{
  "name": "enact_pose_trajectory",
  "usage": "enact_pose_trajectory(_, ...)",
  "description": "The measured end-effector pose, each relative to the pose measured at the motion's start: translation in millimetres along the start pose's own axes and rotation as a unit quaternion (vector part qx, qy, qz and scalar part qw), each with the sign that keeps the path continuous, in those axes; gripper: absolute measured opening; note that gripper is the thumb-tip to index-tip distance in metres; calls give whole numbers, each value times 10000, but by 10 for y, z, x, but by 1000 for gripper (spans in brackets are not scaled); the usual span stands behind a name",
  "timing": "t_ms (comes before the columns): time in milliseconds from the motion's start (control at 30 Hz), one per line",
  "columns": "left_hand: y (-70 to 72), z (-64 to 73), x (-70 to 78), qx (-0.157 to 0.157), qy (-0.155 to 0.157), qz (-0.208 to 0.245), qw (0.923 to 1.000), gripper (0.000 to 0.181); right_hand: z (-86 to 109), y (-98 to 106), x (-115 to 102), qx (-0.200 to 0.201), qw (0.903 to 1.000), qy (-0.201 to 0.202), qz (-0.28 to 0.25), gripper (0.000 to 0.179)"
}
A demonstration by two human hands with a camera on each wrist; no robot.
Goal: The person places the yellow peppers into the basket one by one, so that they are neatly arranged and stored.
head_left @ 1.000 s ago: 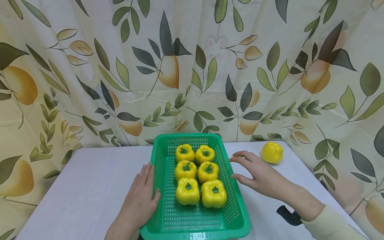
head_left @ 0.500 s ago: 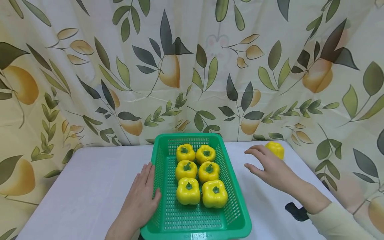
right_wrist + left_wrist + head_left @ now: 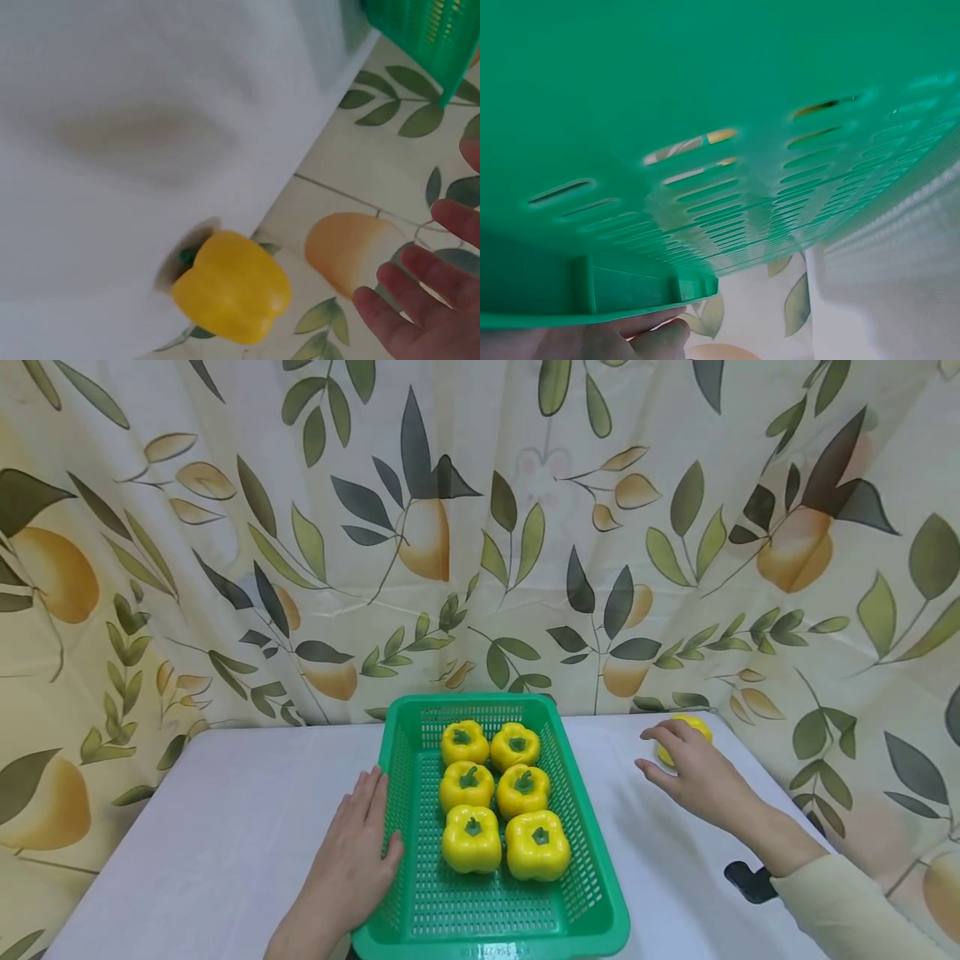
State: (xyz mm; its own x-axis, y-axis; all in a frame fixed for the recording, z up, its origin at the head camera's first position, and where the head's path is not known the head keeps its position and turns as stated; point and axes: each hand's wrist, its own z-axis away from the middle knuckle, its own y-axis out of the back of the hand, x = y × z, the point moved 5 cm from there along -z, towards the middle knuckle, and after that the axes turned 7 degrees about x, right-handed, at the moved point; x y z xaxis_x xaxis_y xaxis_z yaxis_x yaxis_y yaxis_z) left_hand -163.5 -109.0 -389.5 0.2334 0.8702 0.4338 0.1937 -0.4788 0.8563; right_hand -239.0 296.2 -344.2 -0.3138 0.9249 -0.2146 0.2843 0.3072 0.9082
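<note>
My left hand lies with straight fingers on the left rim of a green plastic basket; the left wrist view shows its fingertips at the underside of that rim. Several yellow bell peppers with green stems sit inside in two columns. Off to the basket's right, my right hand is above the table with relaxed, spread fingers and holds nothing. Behind it, partly hidden, a single yellow bell pepper lies on the tabletop. In the right wrist view this bell pepper rests stem toward the cloth, apart from the fingers.
A white cloth covers the table. At its back hangs a curtain printed with leaves and fruit. A black object shows by the right wrist, next to the sleeve.
My right hand has moved right, away from the basket's right rim, to in front of the lone bell pepper, now covering part of it. The left hand and the basket stay put.
</note>
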Motion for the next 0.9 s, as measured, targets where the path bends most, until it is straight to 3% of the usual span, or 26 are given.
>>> enact_pose_trajectory(300,-5,3,-9,49,7,-15,10000,70,-64,-80,214,11,9997,-36,239,36)
enact_pose_trajectory(533,-5,5,-5,46,4,-3,10000,69,-112,-179,440,-280,9977,-428,450,41)
enact_pose_trajectory(900,2,7,-2,52,-28,-35,10000,69,-190,-271,705,-421,9944,-639,725,54)
